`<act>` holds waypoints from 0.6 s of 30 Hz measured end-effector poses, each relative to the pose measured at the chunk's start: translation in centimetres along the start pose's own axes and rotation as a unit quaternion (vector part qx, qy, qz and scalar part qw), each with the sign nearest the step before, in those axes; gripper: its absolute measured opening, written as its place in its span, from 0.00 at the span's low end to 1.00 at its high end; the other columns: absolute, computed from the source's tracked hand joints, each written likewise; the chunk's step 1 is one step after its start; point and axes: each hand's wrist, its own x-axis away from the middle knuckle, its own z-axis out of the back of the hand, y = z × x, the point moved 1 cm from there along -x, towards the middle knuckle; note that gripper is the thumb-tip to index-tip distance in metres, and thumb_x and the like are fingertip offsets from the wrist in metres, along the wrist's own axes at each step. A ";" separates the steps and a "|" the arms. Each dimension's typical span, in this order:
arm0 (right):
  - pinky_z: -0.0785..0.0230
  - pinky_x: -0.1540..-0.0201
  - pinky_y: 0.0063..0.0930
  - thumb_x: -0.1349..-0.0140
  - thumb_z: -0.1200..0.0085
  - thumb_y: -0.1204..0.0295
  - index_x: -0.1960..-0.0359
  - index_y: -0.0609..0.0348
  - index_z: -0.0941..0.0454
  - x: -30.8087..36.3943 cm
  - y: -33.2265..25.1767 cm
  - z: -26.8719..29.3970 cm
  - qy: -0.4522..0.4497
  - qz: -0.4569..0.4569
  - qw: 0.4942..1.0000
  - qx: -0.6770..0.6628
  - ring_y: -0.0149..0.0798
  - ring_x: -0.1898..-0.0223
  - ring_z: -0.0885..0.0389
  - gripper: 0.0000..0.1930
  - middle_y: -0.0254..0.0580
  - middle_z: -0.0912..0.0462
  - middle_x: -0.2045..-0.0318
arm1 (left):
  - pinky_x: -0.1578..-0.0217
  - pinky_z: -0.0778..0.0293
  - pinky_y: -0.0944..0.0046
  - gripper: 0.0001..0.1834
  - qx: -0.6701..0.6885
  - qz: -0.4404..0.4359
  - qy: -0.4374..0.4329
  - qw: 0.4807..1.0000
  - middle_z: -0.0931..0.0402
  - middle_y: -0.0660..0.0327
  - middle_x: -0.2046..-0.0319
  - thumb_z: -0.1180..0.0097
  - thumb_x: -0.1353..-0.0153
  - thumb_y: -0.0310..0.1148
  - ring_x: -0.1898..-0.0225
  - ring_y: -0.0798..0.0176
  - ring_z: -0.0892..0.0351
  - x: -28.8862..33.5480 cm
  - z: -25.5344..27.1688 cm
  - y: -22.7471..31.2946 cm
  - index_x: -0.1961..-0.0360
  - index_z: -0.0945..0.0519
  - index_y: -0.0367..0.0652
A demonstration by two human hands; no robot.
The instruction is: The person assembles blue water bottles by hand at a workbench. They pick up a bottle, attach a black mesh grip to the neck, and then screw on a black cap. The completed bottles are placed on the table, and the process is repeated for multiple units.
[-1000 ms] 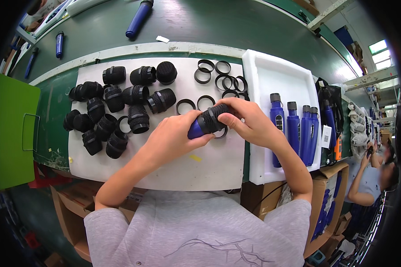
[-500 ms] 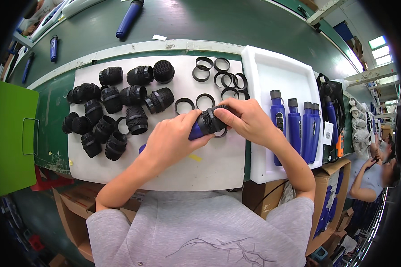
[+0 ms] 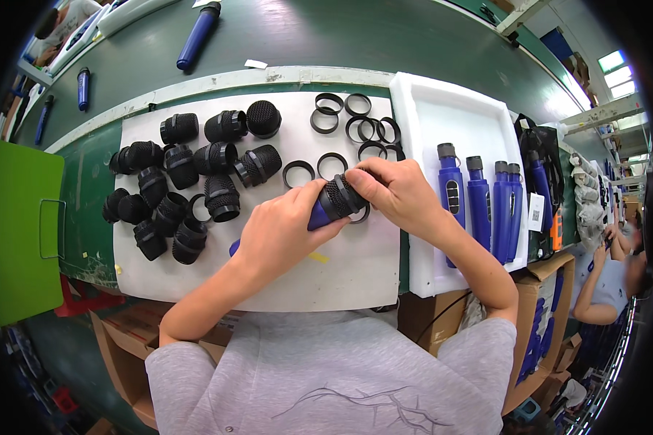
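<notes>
A blue microphone with a black mesh head [image 3: 338,199] lies tilted between my hands above the white work sheet [image 3: 326,283]. My left hand [image 3: 277,230] wraps round its blue body, whose far end shows beyond my wrist. The fingers of my right hand [image 3: 393,190] close on the top of the mesh head; palm and fingers partly cover it. Just beyond my hands lie several loose black rings [image 3: 298,174], one partly hidden under the head. To the left, several black microphone heads [image 3: 221,197] lie in a loose cluster on the sheet.
At the right, a white foam tray [image 3: 419,279] holds several blue microphone bodies [image 3: 479,206]. Beyond the sheet runs a green belt [image 3: 326,43] carrying blue microphones [image 3: 199,38]. A green panel [image 3: 18,232] stands at left. Open cardboard boxes [image 3: 123,341] sit below; another person [image 3: 602,286] works at far right.
My right hand's fingers have shifted slightly at the tip of the mesh head; my left hand keeps its hold. On the belt, the blue microphones have slid a little left.
</notes>
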 end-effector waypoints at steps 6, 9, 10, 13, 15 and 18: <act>0.31 0.77 0.34 0.29 0.44 0.55 0.65 0.67 0.17 0.0 -0.6 0.0 0.011 -0.018 1.000 -0.018 0.42 0.82 0.22 0.22 0.51 0.20 0.81 | 0.69 0.19 0.54 0.28 0.011 0.003 0.005 1.000 0.17 0.50 0.68 0.28 0.45 0.46 0.69 0.47 0.14 0.0 0.1 0.0 0.51 0.21 0.37; 0.33 0.77 0.31 0.28 0.45 0.57 0.65 0.66 0.17 0.1 -0.2 -0.1 0.001 -0.028 1.000 -0.007 0.37 0.83 0.24 0.20 0.47 0.21 0.82 | 0.68 0.19 0.54 0.28 0.004 0.010 -0.003 1.000 0.16 0.50 0.67 0.28 0.46 0.44 0.68 0.48 0.14 0.0 -0.1 0.0 0.50 0.21 0.38; 0.34 0.78 0.28 0.27 0.46 0.59 0.64 0.65 0.17 0.1 -0.1 -0.1 -0.005 -0.030 1.000 0.000 0.33 0.83 0.26 0.19 0.43 0.22 0.83 | 0.67 0.18 0.54 0.28 -0.001 0.015 -0.008 1.000 0.16 0.50 0.66 0.27 0.47 0.43 0.67 0.48 0.14 0.0 -0.1 0.0 0.49 0.22 0.39; 0.35 0.79 0.26 0.26 0.47 0.60 0.64 0.64 0.17 0.1 -0.2 0.0 -0.015 -0.038 0.999 0.016 0.28 0.83 0.29 0.18 0.38 0.23 0.84 | 0.67 0.18 0.55 0.29 -0.011 0.017 -0.013 1.000 0.16 0.51 0.65 0.25 0.48 0.41 0.66 0.48 0.13 0.2 -0.2 0.0 0.49 0.22 0.40; 0.35 0.78 0.26 0.26 0.48 0.58 0.62 0.64 0.17 0.1 -0.2 0.1 -0.034 -0.057 0.998 0.022 0.29 0.83 0.29 0.18 0.38 0.23 0.84 | 0.67 0.18 0.55 0.29 -0.016 0.016 -0.018 1.000 0.16 0.51 0.65 0.25 0.48 0.41 0.66 0.48 0.13 0.1 -0.2 0.0 0.48 0.21 0.41; 0.31 0.73 0.26 0.29 0.45 0.55 0.53 0.64 0.17 0.1 -0.4 0.9 -0.061 -0.073 0.995 0.003 0.32 0.77 0.24 0.21 0.43 0.21 0.78 | 0.67 0.18 0.55 0.29 -0.012 0.020 -0.027 0.999 0.16 0.51 0.65 0.25 0.49 0.41 0.67 0.48 0.13 0.0 0.2 0.0 0.49 0.21 0.42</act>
